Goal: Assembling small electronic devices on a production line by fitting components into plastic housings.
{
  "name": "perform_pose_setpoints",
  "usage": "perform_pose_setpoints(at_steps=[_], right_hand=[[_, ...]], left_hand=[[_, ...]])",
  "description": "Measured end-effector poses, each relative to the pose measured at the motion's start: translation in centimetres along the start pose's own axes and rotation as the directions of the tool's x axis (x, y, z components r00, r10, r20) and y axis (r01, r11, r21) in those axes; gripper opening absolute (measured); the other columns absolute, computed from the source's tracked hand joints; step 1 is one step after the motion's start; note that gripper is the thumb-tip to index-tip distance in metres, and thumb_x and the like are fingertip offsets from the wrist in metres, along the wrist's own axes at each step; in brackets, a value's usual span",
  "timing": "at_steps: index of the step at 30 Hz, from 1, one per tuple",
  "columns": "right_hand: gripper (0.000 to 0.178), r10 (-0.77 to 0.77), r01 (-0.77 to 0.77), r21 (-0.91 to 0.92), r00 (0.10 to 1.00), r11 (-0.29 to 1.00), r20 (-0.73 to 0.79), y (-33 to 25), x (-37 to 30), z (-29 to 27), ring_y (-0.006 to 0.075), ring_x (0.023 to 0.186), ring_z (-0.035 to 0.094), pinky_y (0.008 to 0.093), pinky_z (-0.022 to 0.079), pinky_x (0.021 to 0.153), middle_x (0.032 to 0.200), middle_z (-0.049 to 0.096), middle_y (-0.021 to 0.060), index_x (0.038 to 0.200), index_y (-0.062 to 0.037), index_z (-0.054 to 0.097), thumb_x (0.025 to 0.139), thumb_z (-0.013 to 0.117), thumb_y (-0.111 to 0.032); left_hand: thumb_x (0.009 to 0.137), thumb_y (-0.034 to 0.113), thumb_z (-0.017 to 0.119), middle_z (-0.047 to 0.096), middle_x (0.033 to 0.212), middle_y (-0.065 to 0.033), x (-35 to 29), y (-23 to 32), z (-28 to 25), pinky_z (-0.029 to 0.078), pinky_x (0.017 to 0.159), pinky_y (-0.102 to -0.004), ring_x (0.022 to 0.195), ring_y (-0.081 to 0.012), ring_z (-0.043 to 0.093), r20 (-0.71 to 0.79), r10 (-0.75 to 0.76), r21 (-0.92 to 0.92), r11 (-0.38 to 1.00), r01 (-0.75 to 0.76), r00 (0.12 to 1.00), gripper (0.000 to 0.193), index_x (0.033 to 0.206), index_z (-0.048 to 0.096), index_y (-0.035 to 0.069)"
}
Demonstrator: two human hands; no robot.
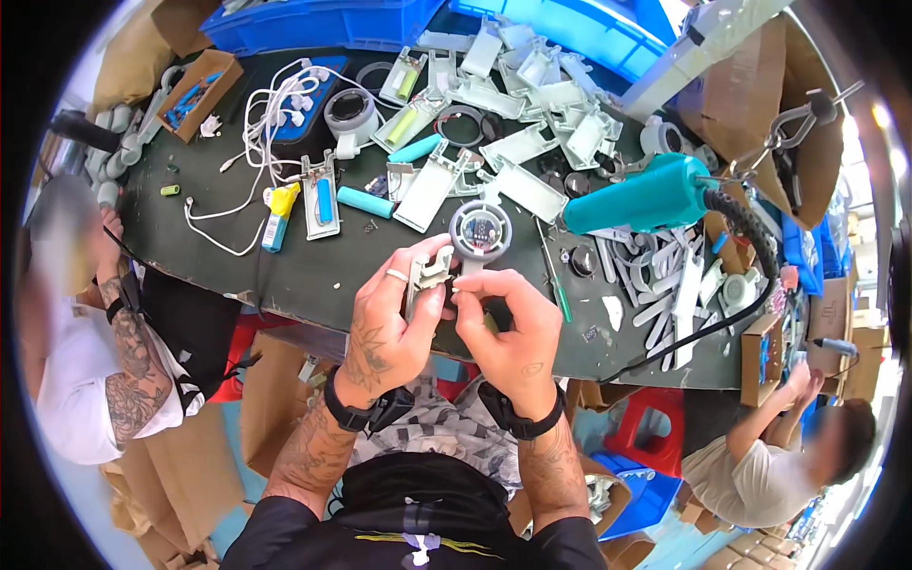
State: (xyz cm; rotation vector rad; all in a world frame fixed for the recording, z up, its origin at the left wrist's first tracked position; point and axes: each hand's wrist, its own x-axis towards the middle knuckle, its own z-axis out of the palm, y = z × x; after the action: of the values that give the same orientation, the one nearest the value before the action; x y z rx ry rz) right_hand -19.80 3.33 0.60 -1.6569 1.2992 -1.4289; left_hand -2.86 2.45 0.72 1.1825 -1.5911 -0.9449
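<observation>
My left hand (391, 302) is closed around a pale plastic housing piece (429, 272), held upright above the table's near edge. My right hand (513, 321) has thumb and forefinger pinched at the side of that piece; what sits between the fingertips is too small to make out. Just beyond my hands lies a grey round-headed device (481, 231) with a circuit board showing in its ring. A green-handled screwdriver (560, 293) rests to the right of my right hand. Over the table at right hangs a teal electric screwdriver (632, 195) with a black coiled cord.
Pale housings (532, 142) pile up at the back, with teal battery cells (366, 202) nearer. White cables (275, 114) tangle at left beside a yellow-and-blue tube (278, 218). Plastic strips (679, 304) heap at right. Blue bins (323, 24) line the rear. Co-workers sit on both sides.
</observation>
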Motion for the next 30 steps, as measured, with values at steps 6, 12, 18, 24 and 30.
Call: perform_pose_setpoints(at_steps=[6, 12, 18, 24, 30], right_hand=[[0.022, -0.181, 0.182, -0.145, 0.983, 0.973, 0.021, -0.3, -0.3, 0.3, 0.0231, 0.078, 0.074, 0.0338, 0.059, 0.070, 0.090, 0.076, 0.0088, 0.103, -0.0040, 0.074, 0.086, 0.084, 0.004], [0.028, -0.355, 0.333, -0.259, 0.934, 0.907, -0.039, 0.2, -0.8, 0.8, 0.0273, 0.076, 0.070, 0.0372, 0.057, 0.066, 0.091, 0.072, 0.0063, 0.102, -0.0068, 0.070, 0.082, 0.086, 0.003], [0.029, -0.372, 0.348, -0.274, 0.927, 0.896, -0.041, 0.2, -1.0, 0.7, 0.0270, 0.076, 0.070, 0.0373, 0.057, 0.066, 0.090, 0.071, 0.0061, 0.101, -0.0067, 0.069, 0.081, 0.086, 0.004], [0.028, -0.368, 0.345, -0.286, 0.930, 0.894, -0.029, 0.1, -0.9, 0.9, 0.0268, 0.076, 0.070, 0.0371, 0.056, 0.067, 0.090, 0.071, 0.0059, 0.101, -0.0068, 0.068, 0.082, 0.085, 0.004], [0.028, -0.350, 0.327, -0.302, 0.936, 0.896, -0.027, 0.2, -0.8, 0.9, 0.0266, 0.076, 0.070, 0.0372, 0.056, 0.066, 0.089, 0.070, 0.0060, 0.101, -0.0066, 0.067, 0.082, 0.085, 0.004]], left_hand=[[0.103, -0.002, 0.055, 0.080, 0.122, -0.0155, -0.2, 0.1, 0.2, 0.059, 0.099, -0.0359, 0.110, -0.0221, 0.076, -0.017, 0.019, 0.047, 0.999, -0.018, 1.000, 0.049, 0.151, 0.064, -0.001], [0.095, -0.005, 0.061, 0.076, 0.123, -0.0196, -0.4, -0.3, 0.3, 0.060, 0.098, -0.0411, 0.109, -0.0366, 0.077, 0.014, 0.106, 0.085, 0.991, -0.107, 0.994, 0.059, 0.154, 0.062, 0.000], [0.093, 0.002, 0.050, 0.075, 0.129, -0.0220, -0.3, 0.0, 0.0, 0.056, 0.104, -0.0394, 0.117, -0.0294, 0.074, 0.075, 0.092, 0.000, 0.996, -0.093, 0.993, 0.065, 0.158, 0.057, -0.005], [0.098, 0.023, 0.046, 0.074, 0.128, -0.0247, -0.2, -0.1, -0.4, 0.056, 0.103, -0.0430, 0.115, -0.0326, 0.073, 0.095, 0.106, -0.007, 0.994, -0.106, 0.990, 0.069, 0.158, 0.054, -0.009], [0.099, 0.011, 0.048, 0.073, 0.129, -0.0234, -0.1, -0.6, -0.5, 0.057, 0.102, -0.0442, 0.112, -0.0371, 0.073, 0.092, 0.179, -0.004, 0.984, -0.179, 0.980, 0.064, 0.159, 0.053, -0.008]])
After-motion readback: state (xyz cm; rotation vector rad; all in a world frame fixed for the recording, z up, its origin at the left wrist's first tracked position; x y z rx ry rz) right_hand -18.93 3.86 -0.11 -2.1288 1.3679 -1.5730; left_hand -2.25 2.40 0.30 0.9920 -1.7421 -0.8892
